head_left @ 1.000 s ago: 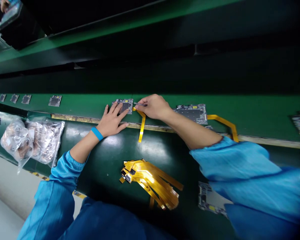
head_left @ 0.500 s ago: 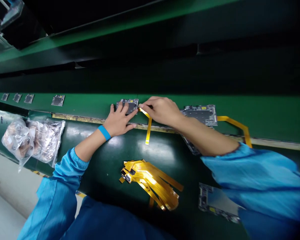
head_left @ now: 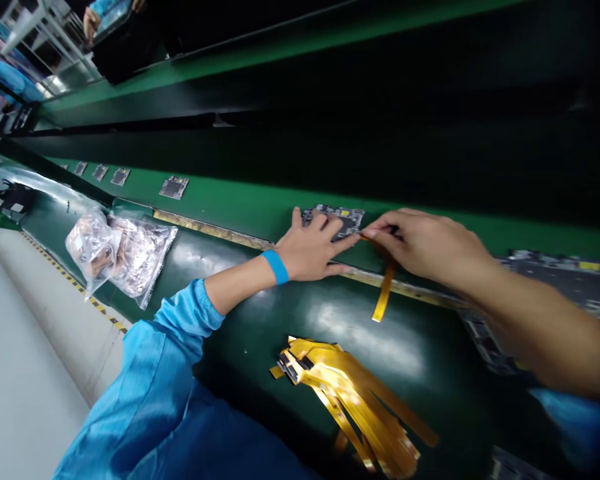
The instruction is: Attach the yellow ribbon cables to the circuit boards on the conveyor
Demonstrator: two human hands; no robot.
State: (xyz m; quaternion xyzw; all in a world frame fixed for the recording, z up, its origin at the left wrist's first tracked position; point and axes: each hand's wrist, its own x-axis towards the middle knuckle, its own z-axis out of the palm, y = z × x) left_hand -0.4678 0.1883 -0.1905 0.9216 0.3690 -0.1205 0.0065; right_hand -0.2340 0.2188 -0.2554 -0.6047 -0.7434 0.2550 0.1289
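My left hand [head_left: 313,245] lies with fingers spread over a circuit board [head_left: 347,217] on the green belt, its fingertips resting on the board. At that board's right edge, my right hand [head_left: 415,237] pinches the end of an orange flat flex cable [head_left: 384,287]. The cable bends down over the belt's edge strip. Whether its end sits in the board's connector is hidden by my fingers. Below my hands, a bundle of similar flex cables [head_left: 360,393] lies on the dark green bench.
Several circuit boards [head_left: 174,187] lie in a row on the belt to the left. Clear plastic bags [head_left: 140,257] sit on the bench at left. Another board [head_left: 565,277] lies by my right forearm, with one more [head_left: 490,343] below it. A co-worker's hand [head_left: 91,25] shows at upper left.
The view has swung left, so everything appears further right and more of the room shows at left. Both hands stay at the same board, the right still pinching the cable.
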